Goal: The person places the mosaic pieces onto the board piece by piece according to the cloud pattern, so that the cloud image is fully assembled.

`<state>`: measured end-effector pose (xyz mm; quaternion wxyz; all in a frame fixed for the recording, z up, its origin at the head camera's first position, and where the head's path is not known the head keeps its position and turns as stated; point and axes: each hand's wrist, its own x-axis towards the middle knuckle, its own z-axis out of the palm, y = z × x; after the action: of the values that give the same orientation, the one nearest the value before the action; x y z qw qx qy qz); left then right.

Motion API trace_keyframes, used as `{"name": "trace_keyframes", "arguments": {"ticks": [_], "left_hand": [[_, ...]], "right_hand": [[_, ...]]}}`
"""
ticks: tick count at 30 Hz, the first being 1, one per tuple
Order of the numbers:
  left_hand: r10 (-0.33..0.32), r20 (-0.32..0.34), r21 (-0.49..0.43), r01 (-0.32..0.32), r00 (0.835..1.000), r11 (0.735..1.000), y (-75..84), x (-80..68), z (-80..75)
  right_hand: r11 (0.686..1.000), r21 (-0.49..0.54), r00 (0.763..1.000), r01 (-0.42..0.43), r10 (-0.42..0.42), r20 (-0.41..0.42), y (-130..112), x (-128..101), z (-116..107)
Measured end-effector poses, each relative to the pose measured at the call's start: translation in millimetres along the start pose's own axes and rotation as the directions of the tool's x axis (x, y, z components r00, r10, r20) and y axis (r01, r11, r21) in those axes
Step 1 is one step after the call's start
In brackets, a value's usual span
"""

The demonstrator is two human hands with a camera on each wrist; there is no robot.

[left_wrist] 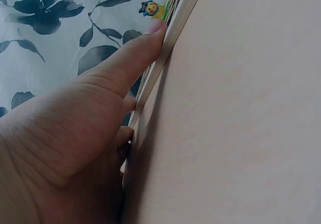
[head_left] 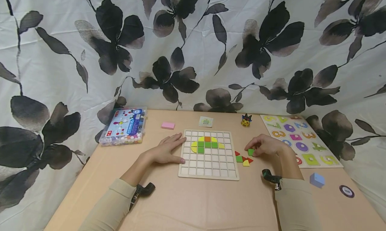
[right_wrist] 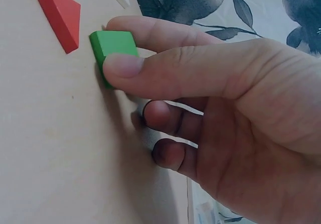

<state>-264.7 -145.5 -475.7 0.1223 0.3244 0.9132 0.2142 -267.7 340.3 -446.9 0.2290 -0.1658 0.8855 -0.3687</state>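
Note:
A wooden grid board (head_left: 209, 164) lies mid-table with yellow, orange and green tiles (head_left: 207, 144) set in its upper rows. My left hand (head_left: 167, 150) rests flat against the board's left edge (left_wrist: 168, 45), fingers straight. My right hand (head_left: 263, 146) pinches a green square tile (head_left: 251, 152) (right_wrist: 113, 47) between thumb and forefinger, just right of the board. Beside it lie loose red, green and yellow pieces (head_left: 243, 159), with a red piece (right_wrist: 60, 15) close to the held tile.
A number puzzle board (head_left: 301, 140) sits at the right. A clear box of pegs (head_left: 124, 126) stands at the back left. A pink block (head_left: 168, 125), a small card (head_left: 206, 121), a toy figure (head_left: 246, 120), a blue cube (head_left: 317, 179) and a round disc (head_left: 346, 191) dot the table.

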Motion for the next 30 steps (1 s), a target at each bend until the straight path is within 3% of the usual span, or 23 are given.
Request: {"name": "trace_keyframes", "arguments": {"ticks": [6,13,21,25,30], "left_hand": [[0.013,-0.008,-0.009,-0.013,1.000,1.000,1.4,-0.2,-0.6],[0.000,0.005,-0.002,0.000,1.000,1.000,0.9,-0.3,-0.8],[-0.001,0.003,-0.007,0.001,1.000,1.000,1.3,-0.1,-1.1],[-0.003,0.004,-0.004,0.003,1.000,1.000,1.8,0.2,-1.6],[-0.005,0.002,-0.011,0.005,1.000,1.000,2.0,-0.1,-1.7]], "right_hand": [[1.000,0.004,0.998,0.012,-0.011,-0.058,1.0,1.9,0.0],[0.998,0.057,0.989,-0.025,0.033,-0.141,0.6,4.0,0.4],[0.992,0.118,0.984,-0.039,0.059,-0.171,-5.6,5.1,-1.4],[0.997,0.070,0.980,-0.020,0.034,-0.198,-12.2,5.1,-0.9],[0.998,-0.030,0.973,0.056,-0.061,-0.222,-24.2,5.5,0.3]]}}
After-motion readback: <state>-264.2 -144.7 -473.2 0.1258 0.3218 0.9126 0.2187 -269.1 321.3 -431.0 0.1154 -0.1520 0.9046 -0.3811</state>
